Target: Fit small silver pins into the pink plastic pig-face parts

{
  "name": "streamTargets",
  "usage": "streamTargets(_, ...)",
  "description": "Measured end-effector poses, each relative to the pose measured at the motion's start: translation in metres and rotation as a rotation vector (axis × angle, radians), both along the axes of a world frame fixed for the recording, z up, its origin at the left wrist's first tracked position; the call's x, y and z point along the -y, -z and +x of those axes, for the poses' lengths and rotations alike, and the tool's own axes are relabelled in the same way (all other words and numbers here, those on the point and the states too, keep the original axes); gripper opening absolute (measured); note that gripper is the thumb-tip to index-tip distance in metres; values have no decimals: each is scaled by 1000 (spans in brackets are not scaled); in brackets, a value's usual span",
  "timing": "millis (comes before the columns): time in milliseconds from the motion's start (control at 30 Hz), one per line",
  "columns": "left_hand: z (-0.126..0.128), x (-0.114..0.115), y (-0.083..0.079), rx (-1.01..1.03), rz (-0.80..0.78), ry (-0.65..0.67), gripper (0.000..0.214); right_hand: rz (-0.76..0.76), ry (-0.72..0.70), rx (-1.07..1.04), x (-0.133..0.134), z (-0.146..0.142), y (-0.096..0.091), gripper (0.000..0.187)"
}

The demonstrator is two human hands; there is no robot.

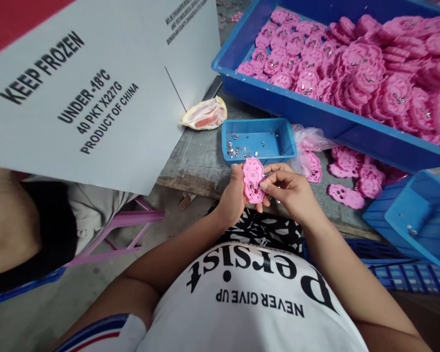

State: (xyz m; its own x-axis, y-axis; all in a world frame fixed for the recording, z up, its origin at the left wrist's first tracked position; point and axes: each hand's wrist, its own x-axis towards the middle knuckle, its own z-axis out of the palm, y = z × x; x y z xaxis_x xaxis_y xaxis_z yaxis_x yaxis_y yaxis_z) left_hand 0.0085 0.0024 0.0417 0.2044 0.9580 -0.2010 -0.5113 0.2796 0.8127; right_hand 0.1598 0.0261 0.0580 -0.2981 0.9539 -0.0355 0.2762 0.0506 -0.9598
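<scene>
"Where's the scalloped pink plastic piece [253,173]?"
"By the grey desk [190,159] — left hand [233,193] is clasping it; right hand [288,188], fingers bent, is touching it, grip unclear."
"Left should be bracing — right, pressing gently."

Operator: Which surfaces of the held pink piece [253,174] cannot be inspected?

Technician: The rear face. Most fingers of the left hand [231,198] are concealed behind it, and the thumb of the right hand [291,190] covers a spot at its edge.

Operator: Identify the metal bits [232,151] in the small blue tray [289,138].

Technician: Too small; shape indeterminate.

Operator: Which items are truncated?

Technician: The large blue bin [315,115], at the top and right edges; its lower layers are buried. The carton [106,83], at the top and left; its address line is incomplete. The neighbouring person [11,225], at the left.
</scene>
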Motion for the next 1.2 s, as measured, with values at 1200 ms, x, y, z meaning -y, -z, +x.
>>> streamTargets(1200, -40, -6, 14, -100, -94, 115, 39, 268, 180, 829, -131, 11, -9, 14)
